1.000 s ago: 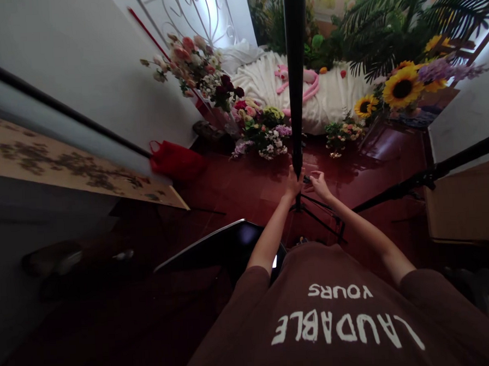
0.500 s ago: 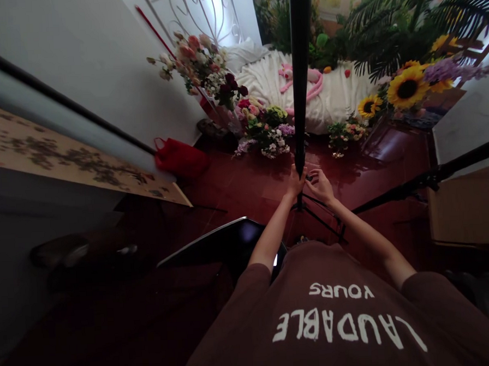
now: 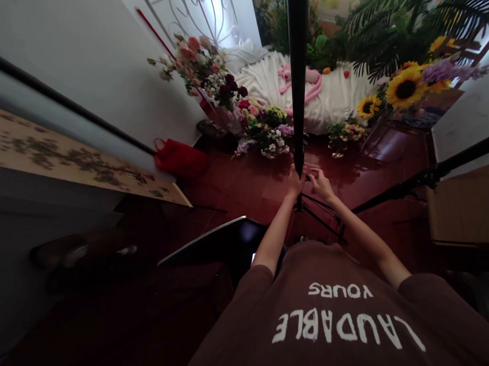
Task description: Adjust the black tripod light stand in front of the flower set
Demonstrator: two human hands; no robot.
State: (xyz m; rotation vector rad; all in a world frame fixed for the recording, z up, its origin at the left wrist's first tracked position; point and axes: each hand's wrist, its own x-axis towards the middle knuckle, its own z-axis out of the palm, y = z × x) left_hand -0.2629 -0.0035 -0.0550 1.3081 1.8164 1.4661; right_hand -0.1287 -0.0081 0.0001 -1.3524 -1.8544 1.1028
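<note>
A tall black stand pole [image 3: 299, 65] rises straight up from a tripod base [image 3: 318, 214] on the dark red floor. My left hand [image 3: 295, 183] is wrapped round the pole low down, just above the tripod joint. My right hand [image 3: 320, 183] is right beside it, fingers curled and pinching at a small knob on the pole; what sits in the fingertips is too small to make out. Both arms stretch forward over my brown shirt.
A second black stand pole [image 3: 432, 173] slants in from the right. A dark flat panel [image 3: 215, 250] lies at my left. Flower arrangements [image 3: 262, 133], sunflowers [image 3: 405, 87], a red bag [image 3: 179, 156] and a white draped cloth [image 3: 334, 96] with a pink toy stand beyond. A cardboard box [image 3: 469, 206] is at right.
My right hand has drawn in closer to the pole and closed its fingers at the knob. The left hand keeps its grip; the view shifted slightly.
</note>
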